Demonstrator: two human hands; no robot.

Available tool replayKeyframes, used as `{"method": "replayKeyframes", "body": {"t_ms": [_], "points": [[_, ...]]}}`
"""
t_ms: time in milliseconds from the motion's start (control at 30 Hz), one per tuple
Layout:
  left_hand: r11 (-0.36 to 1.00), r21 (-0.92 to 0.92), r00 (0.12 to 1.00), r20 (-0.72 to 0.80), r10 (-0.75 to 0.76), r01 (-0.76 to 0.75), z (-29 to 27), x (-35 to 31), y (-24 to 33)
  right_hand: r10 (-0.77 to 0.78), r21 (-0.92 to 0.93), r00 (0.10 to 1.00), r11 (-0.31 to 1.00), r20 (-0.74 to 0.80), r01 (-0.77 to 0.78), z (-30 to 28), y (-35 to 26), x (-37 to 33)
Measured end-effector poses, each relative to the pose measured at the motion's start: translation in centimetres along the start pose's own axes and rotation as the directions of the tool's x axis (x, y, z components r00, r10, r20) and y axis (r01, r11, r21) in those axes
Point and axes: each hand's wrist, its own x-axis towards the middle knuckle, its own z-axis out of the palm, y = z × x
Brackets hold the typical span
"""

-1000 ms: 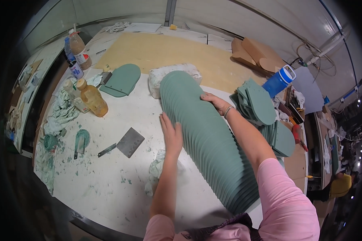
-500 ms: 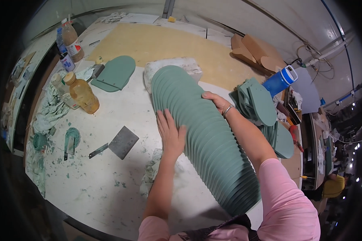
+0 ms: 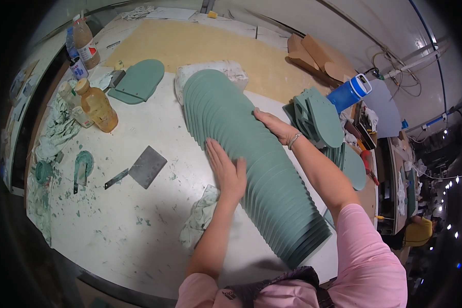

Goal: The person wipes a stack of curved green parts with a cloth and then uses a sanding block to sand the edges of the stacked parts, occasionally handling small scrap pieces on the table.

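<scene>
A long row of green sole-shaped sheets (image 3: 251, 164) lies fanned and overlapping across the white worktable (image 3: 128, 226), from the far middle down to my body. My left hand (image 3: 227, 169) lies flat with fingers spread against the row's left edge. My right hand (image 3: 273, 124) rests palm down on the row's right side, a bracelet on the wrist. Neither hand grips anything. The far end of the row leans on a white block (image 3: 226, 69).
A metal scraper (image 3: 141, 167) and a green-smeared tool (image 3: 82, 163) lie left. Bottles (image 3: 95, 105) stand far left beside a single green sole (image 3: 138, 82). More green soles (image 3: 321, 118) are stacked right, near a blue jug (image 3: 349, 92). A stained rag (image 3: 203, 215) lies under my left arm.
The view has shifted so the row sits more central. My left hand slid down along the row's left edge toward me; my right hand stays on the right side.
</scene>
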Motion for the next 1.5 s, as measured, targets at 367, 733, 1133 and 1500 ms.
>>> {"method": "replayKeyframes", "body": {"t_ms": [367,733,1133,1500], "points": [[0.998,-0.013,0.995,0.073,-0.067,0.068,-1.5,-0.4,-1.4,0.016,-0.011,1.000,1.000,-0.020,-0.016,0.7,-0.3,-1.9],[0.996,0.078,0.996,-0.088,-0.030,0.037,3.0,-9.8,4.1,0.040,0.056,0.998,0.998,-0.051,-0.037,0.4,6.2,-11.7],[0.987,-0.155,0.999,-0.004,-0.051,0.050,2.1,-16.2,5.4,-0.119,0.072,0.990,0.991,0.072,0.114,-2.2,7.7,-15.4],[0.994,-0.028,0.993,-0.054,-0.103,0.101,5.2,-21.9,7.4,-0.099,0.005,0.983,0.995,0.157,0.100,-2.6,10.9,-18.1]]}}
